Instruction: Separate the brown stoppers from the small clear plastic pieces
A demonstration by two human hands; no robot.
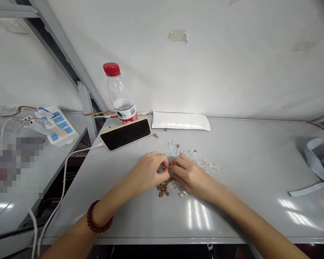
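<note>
My left hand (155,168) is closed in a pinch, thumb and forefinger curled toward each other; what lies between the fingertips is too small to make out. Against those fingertips, my right hand (187,174) bends its fingers inward, and anything it grips is hidden. Several small brown pieces (162,189) lie in a loose heap just below the meeting fingers. Small clear plastic pieces (205,164) are scattered behind and beside the right hand, some partly under it. A few single brown bits sit farther back among the clear pieces.
A phone (125,134) with a white charging cable leans against a red-capped water bottle (122,95). Behind the hands, a white padded envelope (180,121) lies by the wall. A power strip (58,126) is on the left table; a grey fabric bag (321,158) rests at right.
</note>
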